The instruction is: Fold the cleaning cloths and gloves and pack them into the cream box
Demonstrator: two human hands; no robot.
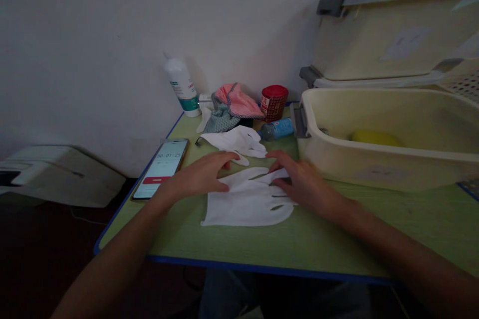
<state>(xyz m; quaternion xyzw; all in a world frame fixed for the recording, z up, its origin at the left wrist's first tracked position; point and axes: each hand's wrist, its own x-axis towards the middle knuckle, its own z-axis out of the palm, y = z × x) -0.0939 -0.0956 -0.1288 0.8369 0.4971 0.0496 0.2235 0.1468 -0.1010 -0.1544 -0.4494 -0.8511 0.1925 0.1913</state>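
A white glove [243,204] lies flat on the green table, its fingers pointing right. My left hand [204,172] rests over the glove's upper left edge with thumb and fingers apart, holding nothing. At the glove's finger end, my right hand [303,179] has its thumb and bent fingers around one glove finger; the index finger stretches out above it. Just beyond my hands lies a second white glove [237,139], crumpled, with one finger reaching toward my left fingertips.
A phone [160,167] showing a timer lies left. Behind are a white bottle [182,87], pink cloth [239,99], grey-green cloth [220,118], red roll [275,102] and a small plastic bottle [279,128] on its side. A cream bin [374,164] with raised lid stands right, something yellow [374,137] inside.
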